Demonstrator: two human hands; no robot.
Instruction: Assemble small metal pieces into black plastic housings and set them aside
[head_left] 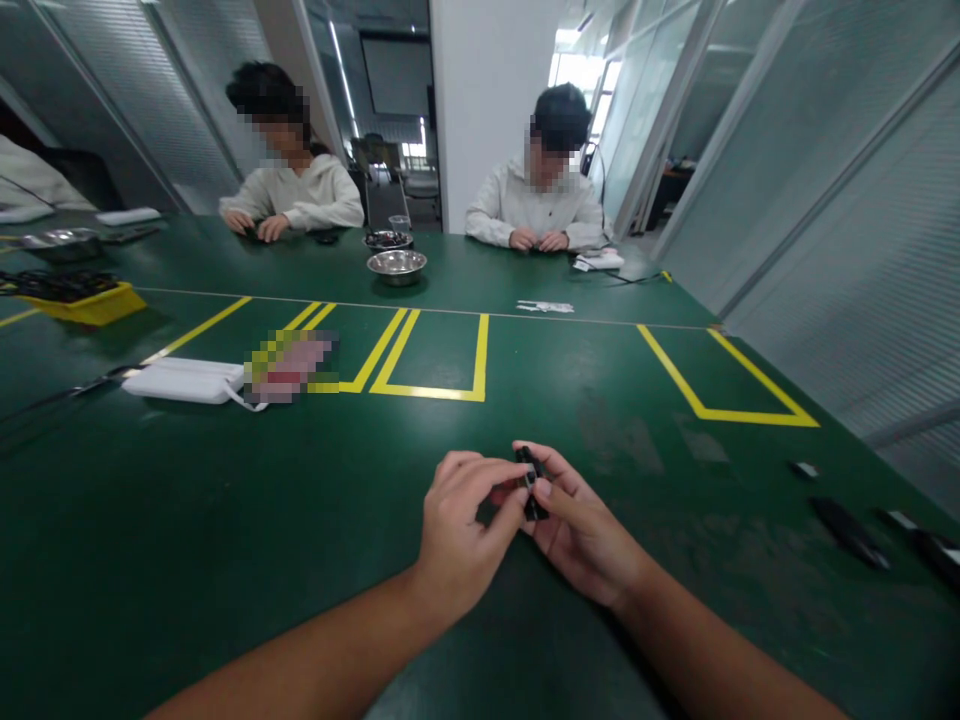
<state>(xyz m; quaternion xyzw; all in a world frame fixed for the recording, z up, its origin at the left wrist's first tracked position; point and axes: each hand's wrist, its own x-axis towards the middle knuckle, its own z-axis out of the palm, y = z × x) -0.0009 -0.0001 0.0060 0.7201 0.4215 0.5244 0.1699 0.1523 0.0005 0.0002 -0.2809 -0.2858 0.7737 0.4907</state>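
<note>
Head view: black part (532, 482), fingers-hidden, indistinct.

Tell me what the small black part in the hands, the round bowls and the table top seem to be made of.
Small black part, pinched between left hand and right hand: probably moulded plastic, dark and slightly glossy; too small to be sure.
Nearer bowl and bowl behind it: metal, likely stainless steel, with a bright mirror-like rim.
Table top: matte green mat, perhaps rubber or vinyl, scuffed, with yellow tape lines.
</note>
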